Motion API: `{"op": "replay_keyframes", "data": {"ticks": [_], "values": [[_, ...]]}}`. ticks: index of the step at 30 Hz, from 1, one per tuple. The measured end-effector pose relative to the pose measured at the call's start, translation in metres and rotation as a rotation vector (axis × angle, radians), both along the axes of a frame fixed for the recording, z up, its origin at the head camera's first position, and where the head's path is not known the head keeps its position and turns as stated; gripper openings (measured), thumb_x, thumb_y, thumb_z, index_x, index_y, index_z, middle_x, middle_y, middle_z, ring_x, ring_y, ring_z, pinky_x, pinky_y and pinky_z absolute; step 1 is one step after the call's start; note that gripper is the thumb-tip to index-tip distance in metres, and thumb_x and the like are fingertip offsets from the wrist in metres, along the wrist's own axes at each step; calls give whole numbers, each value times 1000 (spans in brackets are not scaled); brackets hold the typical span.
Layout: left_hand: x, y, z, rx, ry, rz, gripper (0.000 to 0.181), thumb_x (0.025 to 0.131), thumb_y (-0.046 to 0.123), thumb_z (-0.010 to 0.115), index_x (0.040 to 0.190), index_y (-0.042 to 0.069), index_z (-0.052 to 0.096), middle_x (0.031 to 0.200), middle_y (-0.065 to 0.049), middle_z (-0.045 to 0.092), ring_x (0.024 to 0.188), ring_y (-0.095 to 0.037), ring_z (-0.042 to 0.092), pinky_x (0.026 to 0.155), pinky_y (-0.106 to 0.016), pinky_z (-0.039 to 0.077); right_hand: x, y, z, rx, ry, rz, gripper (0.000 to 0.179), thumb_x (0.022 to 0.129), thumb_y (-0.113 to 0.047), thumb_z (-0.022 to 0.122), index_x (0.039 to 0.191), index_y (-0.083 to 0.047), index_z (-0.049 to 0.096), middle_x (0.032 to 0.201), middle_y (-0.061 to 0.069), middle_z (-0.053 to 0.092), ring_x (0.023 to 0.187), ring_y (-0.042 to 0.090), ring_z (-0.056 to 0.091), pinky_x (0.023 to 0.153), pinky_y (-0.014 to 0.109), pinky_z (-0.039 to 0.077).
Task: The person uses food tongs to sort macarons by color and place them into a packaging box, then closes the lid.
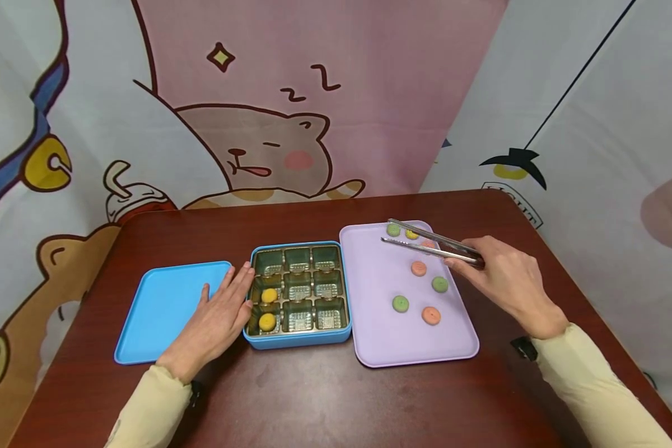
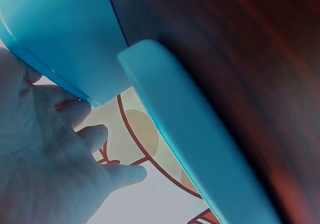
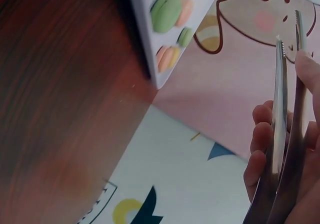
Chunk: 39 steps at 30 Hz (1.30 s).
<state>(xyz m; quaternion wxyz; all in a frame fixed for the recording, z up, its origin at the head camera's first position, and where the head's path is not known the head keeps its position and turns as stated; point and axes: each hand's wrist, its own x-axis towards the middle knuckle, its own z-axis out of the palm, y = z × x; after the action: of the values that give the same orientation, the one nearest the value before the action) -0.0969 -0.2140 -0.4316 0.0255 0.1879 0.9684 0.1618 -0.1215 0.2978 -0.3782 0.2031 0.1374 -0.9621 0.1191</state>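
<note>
My right hand point(image 1: 506, 280) grips metal tongs point(image 1: 439, 239), their tips parted above the far end of the lilac tray point(image 1: 383, 342). Below the tongs lie a green macaron point(image 1: 393, 230), a yellow macaron point(image 1: 412, 234) and a pink macaron partly covered by the tongs. In the right wrist view the serrated tips have nothing between them. My left hand point(image 1: 213, 323) rests with straight fingers against the left side of the blue box point(image 1: 297, 340). Inside its divided gold insert, two yellow macarons point(image 1: 267, 322) sit in the middle and front compartments of the left column.
Left of the box lies a flat blue lid point(image 1: 168, 305), partly under my left hand. More green and orange-pink macarons point(image 1: 431, 315) are spread over the tray's middle. The dark wooden table point(image 1: 313, 404) ends at a cartoon-print cloth point(image 1: 381, 124) behind.
</note>
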Motion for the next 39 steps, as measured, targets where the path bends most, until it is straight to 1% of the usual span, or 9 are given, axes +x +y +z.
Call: {"op": "replay_keyframes", "data": {"ticks": [4, 10, 15, 19, 24, 35, 39], "values": [[1, 0, 0, 4, -4, -5, 62, 113, 30, 39, 167, 9, 19, 174, -6, 12, 158, -37, 13, 116, -76, 10, -3, 10, -1, 2, -28, -48, 51, 83, -41, 87, 115, -5, 72, 89, 10, 69, 63, 20, 54, 46, 34, 40], [0, 0, 1, 1, -12, -2, 62, 113, 31, 40, 167, 9, 18, 174, -5, 11, 158, -36, 12, 116, -76, 9, -7, 24, -4, 18, -57, -77, 56, 84, -44, 86, 117, -1, 70, 91, 14, 70, 63, 21, 55, 45, 34, 40], [-1, 0, 1, -1, -16, -4, 62, 113, 31, 39, 167, 9, 18, 174, -6, 11, 158, -37, 12, 116, -76, 9, -14, 33, -10, 26, -102, -89, 57, 85, -42, 85, 119, 1, 68, 95, 18, 71, 64, 23, 57, 45, 35, 41], [-1, -1, 1, -1, -16, -6, 62, 113, 31, 39, 167, 9, 18, 174, -6, 11, 158, -37, 13, 116, -76, 9, -19, 40, -15, 25, -136, -113, 56, 86, -39, 85, 119, 1, 67, 95, 19, 71, 65, 25, 57, 45, 37, 43], [-2, -1, 1, 1, -20, -8, 62, 113, 31, 38, 167, 9, 18, 174, -5, 10, 158, -37, 12, 116, -76, 9, -25, 48, -20, 43, -148, -138, 54, 85, -39, 85, 116, 2, 68, 93, 18, 70, 64, 26, 56, 44, 38, 42], [-2, 0, 2, 5, -16, -6, 62, 113, 31, 39, 167, 9, 18, 174, -5, 10, 158, -37, 12, 116, -75, 10, -34, 49, -24, 98, -185, -166, 54, 85, -41, 86, 113, 2, 69, 91, 18, 70, 62, 26, 55, 44, 42, 46], [-1, 0, 2, 7, -18, -4, 62, 113, 31, 40, 167, 9, 18, 174, -6, 11, 158, -37, 12, 116, -76, 10, -35, 45, -25, 111, -206, -178, 54, 85, -42, 85, 112, 2, 70, 89, 17, 69, 61, 25, 54, 44, 41, 46]]}}
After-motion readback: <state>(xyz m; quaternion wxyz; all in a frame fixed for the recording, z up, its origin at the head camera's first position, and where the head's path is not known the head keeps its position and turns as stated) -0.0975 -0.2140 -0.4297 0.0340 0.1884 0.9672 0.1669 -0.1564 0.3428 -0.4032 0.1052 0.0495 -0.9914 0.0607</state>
